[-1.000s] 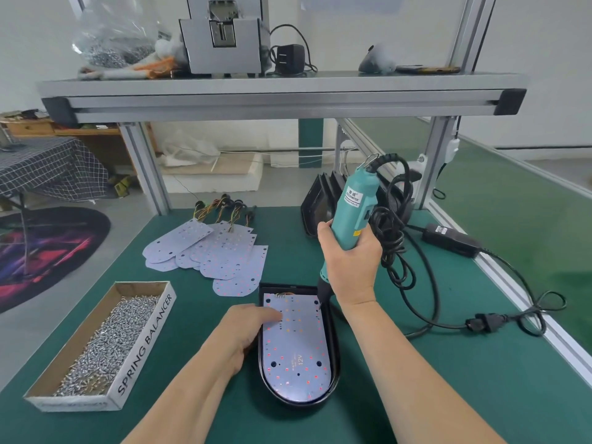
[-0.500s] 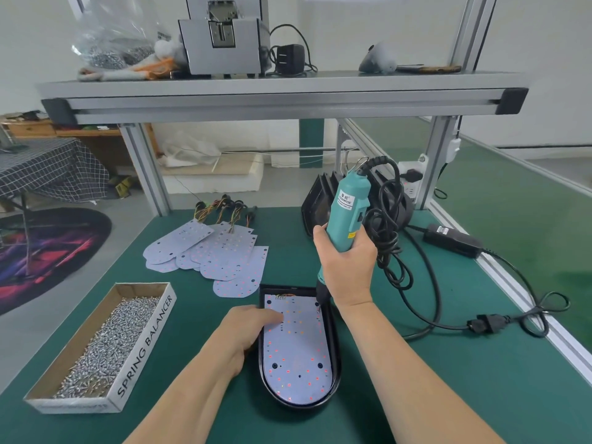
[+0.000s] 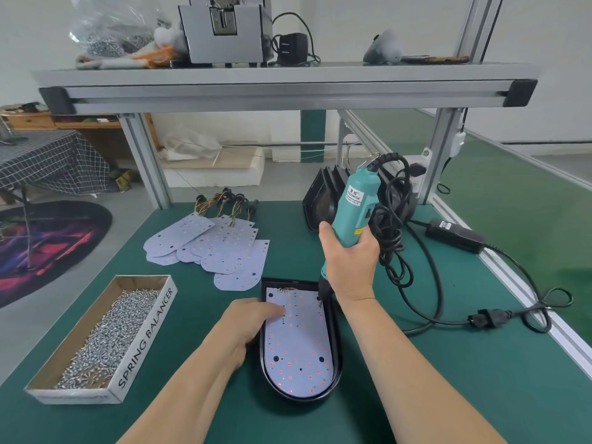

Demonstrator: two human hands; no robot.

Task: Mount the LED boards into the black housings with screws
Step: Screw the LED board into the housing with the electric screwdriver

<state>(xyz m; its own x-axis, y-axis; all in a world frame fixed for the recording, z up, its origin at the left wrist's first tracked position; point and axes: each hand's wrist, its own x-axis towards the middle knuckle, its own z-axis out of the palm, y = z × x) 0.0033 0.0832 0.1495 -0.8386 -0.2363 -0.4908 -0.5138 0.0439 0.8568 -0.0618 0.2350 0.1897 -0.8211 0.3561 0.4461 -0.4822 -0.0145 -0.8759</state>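
1. Teal driver (image 3: 355, 203) in grip: the fingers and thumb of the right hand (image 3: 350, 261) wrap round its lower body. The tool stands nearly upright, its top leaning toward the upper right.
2. The bit (image 3: 320, 301) is down at the upper right corner of the board (image 3: 298, 344). Whether a screw sits on it cannot be told.
3. The fingers (image 3: 277, 310) of the left hand (image 3: 246, 328) lie nearly straight on the board's upper left and grasp nothing.
4. The board lies inside the black housing (image 3: 337, 347), lower centre of the frame.
5. Suggested technique: square the driver to the board before triggering. Keep the left hand pressing so the holes stay aligned. Press lightly, since a slipped bit would probably score the LEDs.
6. Supplies: screws (image 3: 105, 334) in the box (image 3: 147, 334), lower left; spare boards (image 3: 224, 248), centre left; spare housings (image 3: 322, 200) standing behind the driver.
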